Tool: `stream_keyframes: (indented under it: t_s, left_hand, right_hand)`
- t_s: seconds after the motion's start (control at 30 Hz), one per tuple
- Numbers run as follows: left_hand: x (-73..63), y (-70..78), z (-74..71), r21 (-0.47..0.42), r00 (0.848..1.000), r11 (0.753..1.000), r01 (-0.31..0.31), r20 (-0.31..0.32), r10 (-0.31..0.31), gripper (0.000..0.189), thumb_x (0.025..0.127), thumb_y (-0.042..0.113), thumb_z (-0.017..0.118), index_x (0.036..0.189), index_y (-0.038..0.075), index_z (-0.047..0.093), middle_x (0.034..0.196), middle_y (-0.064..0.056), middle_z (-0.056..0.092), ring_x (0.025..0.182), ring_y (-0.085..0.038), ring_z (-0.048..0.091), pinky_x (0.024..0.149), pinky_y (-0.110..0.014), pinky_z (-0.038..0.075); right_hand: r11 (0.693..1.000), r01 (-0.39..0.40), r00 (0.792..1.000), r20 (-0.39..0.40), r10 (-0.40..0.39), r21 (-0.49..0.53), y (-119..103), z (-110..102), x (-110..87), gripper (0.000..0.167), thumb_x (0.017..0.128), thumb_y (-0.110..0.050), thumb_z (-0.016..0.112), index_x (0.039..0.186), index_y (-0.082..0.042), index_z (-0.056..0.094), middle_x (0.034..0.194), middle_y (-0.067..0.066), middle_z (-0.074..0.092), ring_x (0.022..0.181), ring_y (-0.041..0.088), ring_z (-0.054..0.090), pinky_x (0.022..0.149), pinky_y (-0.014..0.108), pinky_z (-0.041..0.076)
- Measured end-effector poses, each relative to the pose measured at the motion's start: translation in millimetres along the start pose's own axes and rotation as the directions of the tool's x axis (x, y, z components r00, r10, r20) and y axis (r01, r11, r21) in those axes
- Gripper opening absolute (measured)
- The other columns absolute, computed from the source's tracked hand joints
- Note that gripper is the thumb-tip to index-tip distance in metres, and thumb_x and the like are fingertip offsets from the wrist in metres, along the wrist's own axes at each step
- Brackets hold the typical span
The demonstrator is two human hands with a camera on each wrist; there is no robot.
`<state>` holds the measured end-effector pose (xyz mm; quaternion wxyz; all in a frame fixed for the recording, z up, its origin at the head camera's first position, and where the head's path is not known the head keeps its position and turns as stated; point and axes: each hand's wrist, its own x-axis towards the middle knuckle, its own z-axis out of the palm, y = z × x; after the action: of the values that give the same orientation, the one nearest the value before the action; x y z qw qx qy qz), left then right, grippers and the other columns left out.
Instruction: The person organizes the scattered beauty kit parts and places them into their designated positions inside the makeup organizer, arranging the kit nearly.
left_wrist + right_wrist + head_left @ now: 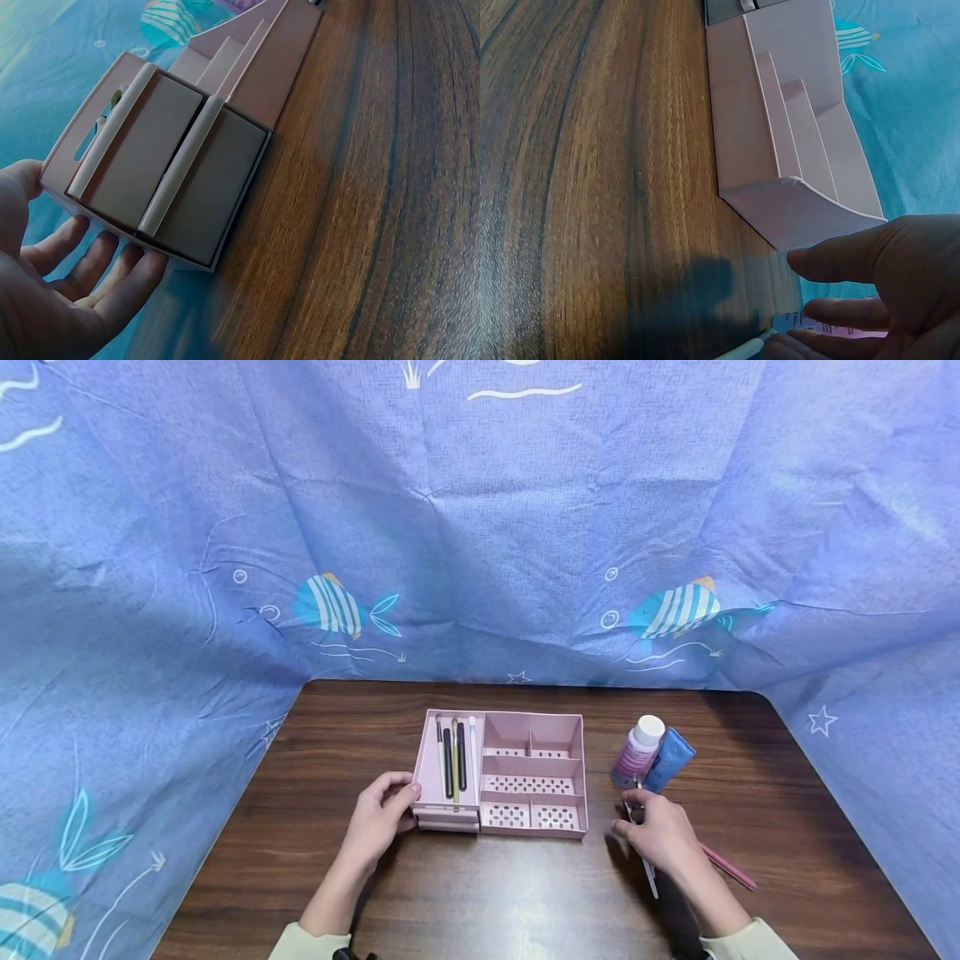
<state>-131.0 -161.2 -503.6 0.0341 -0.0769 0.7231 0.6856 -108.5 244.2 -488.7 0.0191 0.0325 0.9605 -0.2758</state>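
My left hand [381, 814] rests against the left end of a pink desk organizer [532, 762], its thumb by the top edge and its fingers on the side wall. The left wrist view shows two drawer fronts [206, 184] beside these fingers. My right hand [663, 831] is low over the table, right of the organizer. In the right wrist view its thumb and fingers stand apart. Beneath them lies a slim white-handled tool [742, 351], partly hidden; its kind cannot be told. Just beyond that hand are a white-capped pink bottle [637, 752] and a blue tube [670, 760].
Several slim brushes and dark sticks [462, 756] lie on the organizer's left top section. Its right half has divided compartments with perforated floors. A pink stick [727, 865] lies right of my right hand. A blue fish-print cloth [495, 543] hangs behind the wooden table [360, 727].
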Motion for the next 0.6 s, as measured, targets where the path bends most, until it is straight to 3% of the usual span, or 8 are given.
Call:
stream_keyframes:
  t_s: [0.6]
  left_hand:
    - [-0.4,1.4,-0.2,0.017,1.0,1.0,0.006,0.0,-0.006,0.028,0.099,0.014,0.067,0.123,0.0,0.064,0.1,-0.009,0.067,0.091,-0.015,0.065,0.074,-0.039,0.064]
  right_hand:
    - [1.0,0.016,1.0,0.013,-0.017,0.021,4,12,1.8,0.041,0.075,-0.011,0.081,0.115,-0.002,0.074,0.087,0.009,0.076,0.082,0.023,0.072,0.068,0.042,0.056]
